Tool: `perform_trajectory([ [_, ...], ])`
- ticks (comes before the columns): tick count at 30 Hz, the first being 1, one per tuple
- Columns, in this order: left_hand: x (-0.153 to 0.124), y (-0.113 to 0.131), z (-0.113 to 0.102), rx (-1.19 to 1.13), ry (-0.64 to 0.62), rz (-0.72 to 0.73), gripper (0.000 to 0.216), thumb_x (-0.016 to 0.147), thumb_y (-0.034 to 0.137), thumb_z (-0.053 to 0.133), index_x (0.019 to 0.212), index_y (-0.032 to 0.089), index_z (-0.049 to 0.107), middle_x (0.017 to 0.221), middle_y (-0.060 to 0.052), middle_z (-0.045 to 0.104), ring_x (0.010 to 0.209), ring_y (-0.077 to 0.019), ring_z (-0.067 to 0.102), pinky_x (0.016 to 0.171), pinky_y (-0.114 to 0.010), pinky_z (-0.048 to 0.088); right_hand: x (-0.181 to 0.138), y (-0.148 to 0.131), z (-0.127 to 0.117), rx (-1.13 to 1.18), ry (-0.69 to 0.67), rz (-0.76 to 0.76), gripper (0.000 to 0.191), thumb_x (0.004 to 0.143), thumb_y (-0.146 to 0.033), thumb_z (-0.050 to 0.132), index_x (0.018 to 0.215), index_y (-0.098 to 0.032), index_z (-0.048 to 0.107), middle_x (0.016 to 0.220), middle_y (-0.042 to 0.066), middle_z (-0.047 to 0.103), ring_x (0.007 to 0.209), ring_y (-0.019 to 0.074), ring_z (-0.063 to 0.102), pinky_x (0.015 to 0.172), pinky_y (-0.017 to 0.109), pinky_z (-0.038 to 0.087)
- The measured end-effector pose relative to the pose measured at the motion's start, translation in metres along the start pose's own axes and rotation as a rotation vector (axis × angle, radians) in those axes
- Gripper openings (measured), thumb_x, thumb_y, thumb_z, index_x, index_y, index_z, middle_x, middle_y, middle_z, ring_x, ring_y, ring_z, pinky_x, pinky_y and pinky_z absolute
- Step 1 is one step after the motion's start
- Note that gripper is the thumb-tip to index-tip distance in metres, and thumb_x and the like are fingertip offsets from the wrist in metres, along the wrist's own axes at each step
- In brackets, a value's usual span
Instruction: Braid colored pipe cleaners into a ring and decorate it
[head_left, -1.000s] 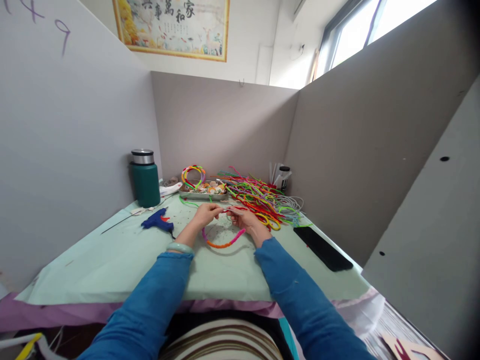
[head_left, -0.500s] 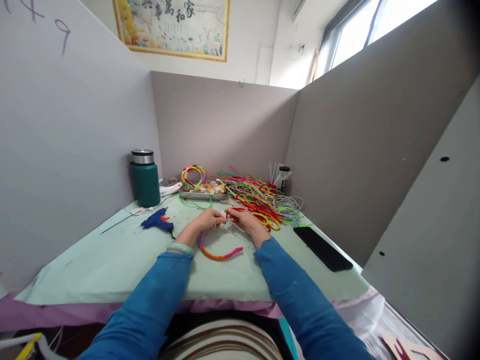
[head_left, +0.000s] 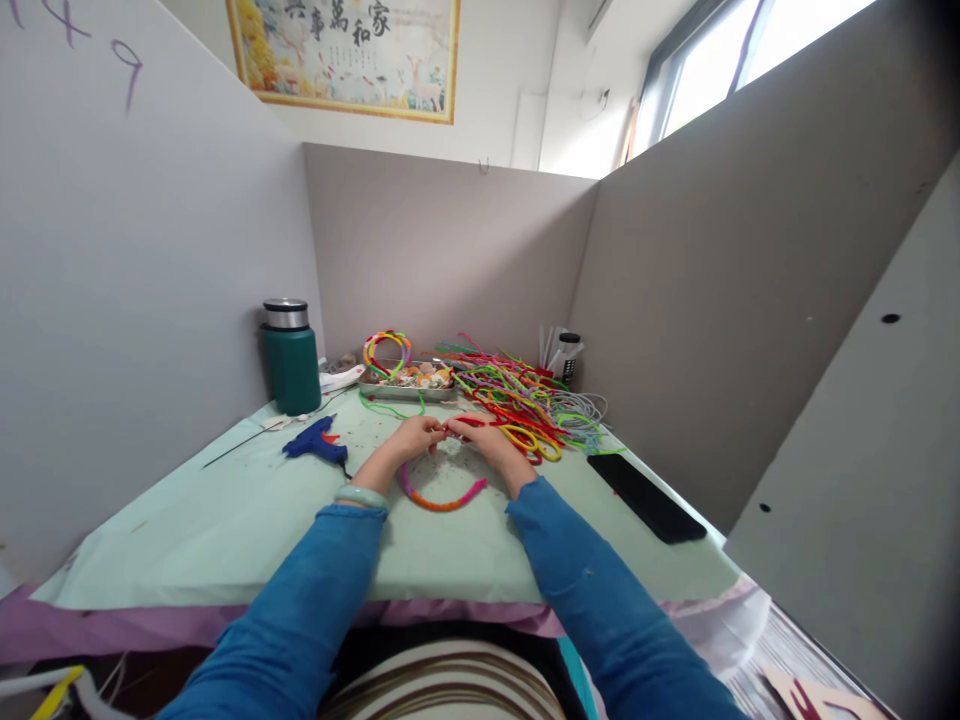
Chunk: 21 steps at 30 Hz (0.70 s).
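Note:
My left hand (head_left: 412,438) and my right hand (head_left: 482,441) meet over the middle of the pale green table mat (head_left: 225,520), fingers pinched together. Between them they grip the top of a curved hoop (head_left: 441,497) wrapped in pink and orange pipe cleaner, which hangs toward me in an arc just above the mat. A red pipe cleaner end (head_left: 466,422) shows at my right fingertips. A green bangle (head_left: 361,495) sits on my left wrist.
A heap of coloured pipe cleaners (head_left: 517,395) lies behind my right hand. A metal tray (head_left: 407,384) with a multicoloured hoop, a green flask (head_left: 290,358), a blue glue gun (head_left: 316,442) and a black phone (head_left: 645,495) stand around. Grey partition walls enclose three sides.
The hoop has turned slightly in my hands and dipped lower toward the mat. My fingertips have drawn closer together at its top.

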<state>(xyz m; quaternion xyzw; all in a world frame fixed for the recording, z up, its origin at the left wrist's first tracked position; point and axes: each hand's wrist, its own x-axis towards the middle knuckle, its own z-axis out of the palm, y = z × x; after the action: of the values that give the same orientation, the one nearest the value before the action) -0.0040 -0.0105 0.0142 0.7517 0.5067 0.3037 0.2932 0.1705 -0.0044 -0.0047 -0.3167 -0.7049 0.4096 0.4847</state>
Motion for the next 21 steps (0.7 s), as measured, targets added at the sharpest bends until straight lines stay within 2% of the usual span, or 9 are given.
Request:
perform_trajectory([
  [7,0.0015,-0.0012,0.0019,0.018,0.052,-0.036,0.025,0.071,0.039,0.057,0.062,0.016,0.055,0.049,0.003,0.049,0.046,-0.0093,0.038,0.046,-0.023,0.027,-0.0044,-0.0097,0.0010,-0.070,-0.035,-0.053,0.022,0.078,-0.040,0.059,0.083,-0.022,0.072,0.081,0.003,0.066,0.082,0.0167,0.056,0.078,0.029,0.042],
  [13,-0.0019,0.0018,0.0035,-0.084,0.044,-0.096,0.027,0.072,0.042,0.060,0.069,0.016,0.053,0.045,0.006,0.040,0.041,-0.0078,0.033,0.042,-0.022,0.023,-0.0033,-0.0087,0.0006,-0.097,-0.034,-0.046,0.023,0.077,-0.041,0.060,0.083,-0.023,0.073,0.081,0.003,0.067,0.080,0.0172,0.057,0.078,0.030,0.043],
  [18,0.0010,0.0004,0.0052,-0.142,0.057,-0.164,0.022,0.078,0.037,0.055,0.072,0.016,0.052,0.045,0.006,0.038,0.037,-0.0072,0.030,0.040,-0.023,0.021,-0.0023,-0.0047,0.0017,-0.122,-0.052,-0.060,0.021,0.077,-0.040,0.060,0.082,-0.023,0.073,0.081,0.002,0.067,0.083,0.0176,0.059,0.082,0.031,0.043],
  [21,0.0036,-0.0031,0.0057,-0.150,0.053,-0.157,0.025,0.077,0.040,0.054,0.074,0.015,0.055,0.046,0.006,0.036,0.038,-0.0073,0.030,0.040,-0.023,0.020,-0.0023,-0.0038,0.0030,-0.116,-0.059,-0.062,0.019,0.076,-0.039,0.062,0.081,-0.023,0.072,0.081,0.002,0.067,0.082,0.0171,0.058,0.081,0.030,0.043],
])
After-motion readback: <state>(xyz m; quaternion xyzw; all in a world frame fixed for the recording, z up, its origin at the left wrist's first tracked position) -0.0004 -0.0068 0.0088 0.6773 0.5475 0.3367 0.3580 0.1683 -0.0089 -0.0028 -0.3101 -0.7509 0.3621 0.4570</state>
